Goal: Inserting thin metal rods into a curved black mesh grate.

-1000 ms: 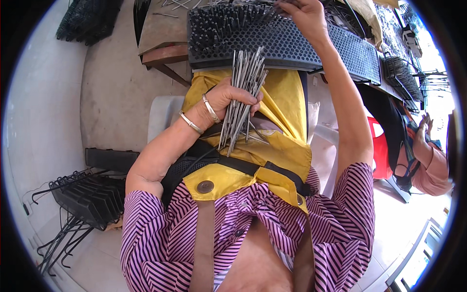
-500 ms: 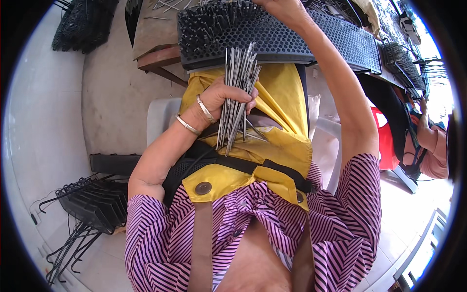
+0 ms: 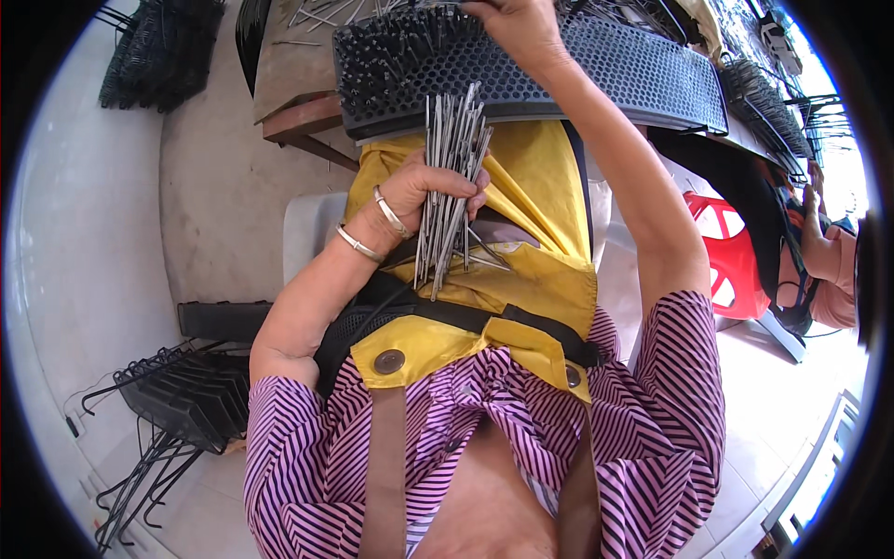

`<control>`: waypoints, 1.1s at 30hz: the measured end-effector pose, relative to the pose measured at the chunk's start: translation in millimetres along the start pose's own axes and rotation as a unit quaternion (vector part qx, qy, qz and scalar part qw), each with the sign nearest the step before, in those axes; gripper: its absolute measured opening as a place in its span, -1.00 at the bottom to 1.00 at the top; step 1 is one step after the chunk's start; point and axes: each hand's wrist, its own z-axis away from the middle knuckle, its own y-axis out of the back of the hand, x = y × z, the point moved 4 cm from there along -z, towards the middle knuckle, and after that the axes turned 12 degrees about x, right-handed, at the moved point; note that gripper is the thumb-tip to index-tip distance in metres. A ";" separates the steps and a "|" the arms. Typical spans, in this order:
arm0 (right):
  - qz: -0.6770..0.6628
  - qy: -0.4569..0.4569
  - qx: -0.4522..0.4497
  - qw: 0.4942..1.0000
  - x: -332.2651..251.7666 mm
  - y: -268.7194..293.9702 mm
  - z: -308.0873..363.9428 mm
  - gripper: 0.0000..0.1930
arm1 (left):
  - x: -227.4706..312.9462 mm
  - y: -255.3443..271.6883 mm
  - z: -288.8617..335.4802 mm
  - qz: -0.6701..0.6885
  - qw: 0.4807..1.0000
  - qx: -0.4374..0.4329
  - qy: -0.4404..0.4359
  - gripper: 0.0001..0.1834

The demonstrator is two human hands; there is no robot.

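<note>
My left hand is closed around a bundle of thin grey metal rods. The rods point up and away from me over my lap, and a few stick out askew at the lower end. Beyond them lies a long black board full of round holes. Many dark rods stand upright in the holes of its left part. My right hand is over the board's far edge beside those standing rods, fingers pinched together. What its fingertips hold is too small and too near the picture's edge to make out.
Loose rods lie on the table behind the board. Black hooked racks are at the lower left, and dark bundles hang at the upper left. At the right, another person's arm shows near a red stool.
My right hand has moved left along the board's far edge toward the standing rods. My left hand keeps its hold on the bundle, nearly in place.
</note>
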 end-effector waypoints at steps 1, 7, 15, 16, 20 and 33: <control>-0.001 0.001 0.001 1.000 -1.2 0.1 0.8 -0.84 | 1.1 0.5 1.1 -0.004 1.000 0.009 -0.003 -0.48; 0.069 0.008 -0.050 0.996 -6.9 13.6 -0.9 -0.81 | 0.0 2.5 -1.0 0.017 1.000 0.003 -0.006 -0.56; 0.157 0.060 -0.080 0.983 2.3 -5.6 7.2 -0.81 | -1.8 0.1 -1.6 0.022 1.000 -0.001 0.000 -0.56; 0.166 0.027 -0.101 0.981 -1.3 -6.9 5.3 -0.84 | -1.7 1.1 -0.5 0.003 1.000 -0.010 -0.005 -0.53; 0.178 0.025 -0.038 0.983 -15.4 -10.1 4.0 -0.85 | -2.0 2.7 -0.6 0.014 1.000 0.002 0.000 -0.56; 0.214 -0.062 -0.052 0.974 -0.6 -27.1 17.5 -0.78 | -0.1 1.6 -0.1 0.012 1.000 0.011 -0.004 -0.71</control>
